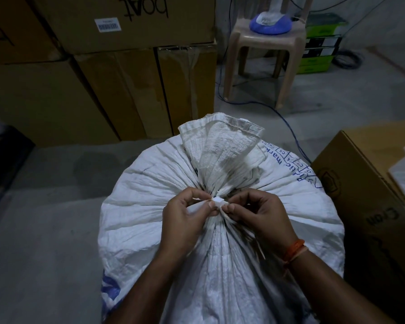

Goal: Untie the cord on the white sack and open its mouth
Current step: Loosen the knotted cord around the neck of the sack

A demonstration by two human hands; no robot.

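Both hands, left hand [185, 216] and right hand [258, 215], pinch knotted white cord [216, 203] cinching woven white plastic sack [150, 206]; gathered mouth points away.

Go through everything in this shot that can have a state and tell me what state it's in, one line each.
white sack: full, upright, mouth gathered shut.
cord: tied round the sack's neck, knot not yet undone.
left hand: pinches the cord at the knot.
right hand: pinches the cord from the other side.
cardboard box: beside the sack, top flap open.
plastic stool: upright, with a blue object on it.
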